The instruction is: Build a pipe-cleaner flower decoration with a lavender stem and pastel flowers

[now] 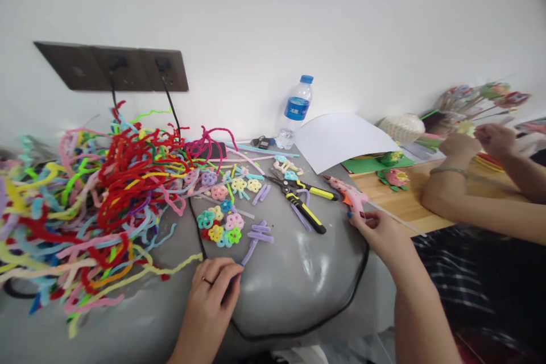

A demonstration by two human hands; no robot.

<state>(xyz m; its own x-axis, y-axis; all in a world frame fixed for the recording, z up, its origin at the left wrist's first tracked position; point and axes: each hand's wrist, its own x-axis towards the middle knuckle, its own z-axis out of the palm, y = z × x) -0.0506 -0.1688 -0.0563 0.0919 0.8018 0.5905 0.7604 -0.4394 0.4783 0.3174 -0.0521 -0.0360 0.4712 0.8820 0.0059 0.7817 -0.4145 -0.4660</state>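
My left hand [214, 290] is closed in a pinch at the front of the grey surface, its fingertips at the lower end of a lavender pipe cleaner [249, 252]. Several short lavender pieces [261, 233] lie just beyond it. To the right, my right hand [381, 231] grips the handle of a pink glue gun [350, 196], whose nozzle points away to the left. A ring of small pipe-cleaner flowers [216, 234] lies past my left fingers. Wire-cutting pliers [305, 199] with yellow and black handles rest between the flowers and the glue gun.
A big tangle of coloured pipe cleaners [128, 182] covers the left side. A black cord [341, 310] loops along the front. Behind are a water bottle [296, 111] and white paper [341, 139]. At right, another person's forearms [478, 210] rest over a wooden table [420, 190].
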